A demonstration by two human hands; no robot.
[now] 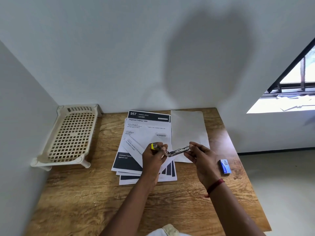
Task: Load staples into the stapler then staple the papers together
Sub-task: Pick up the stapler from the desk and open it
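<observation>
- A stapler [177, 151], swung open at its hinge, is held in both hands just above the wooden table [85, 193], over the near right part of a stack of printed papers [146, 132].
- The yellow-tipped half of the stapler is enclosed in the grip of the left hand [153, 160], whose fingers are curled round it.
- The bare metal half is pinched at its outer end by the grip of the right hand [201, 155], on whose wrist a red thread [214, 185] is worn.
- Whether any staples lie in the metal channel cannot be told (the part is too small and blurred).
- The papers are fanned out at the middle of the table, the top sheet headed "957 Dining Area" and "Organize Folding Table".
- A blank white sheet [187, 128] is laid just beside the stack, on its right.
- A small blue box of staples [225, 166] is seen lying on the table to the right of the right hand, apart from the papers and near the table's right edge.
- A cream plastic lattice rack [71, 133] is set in the table's far left corner, against the wall.
</observation>
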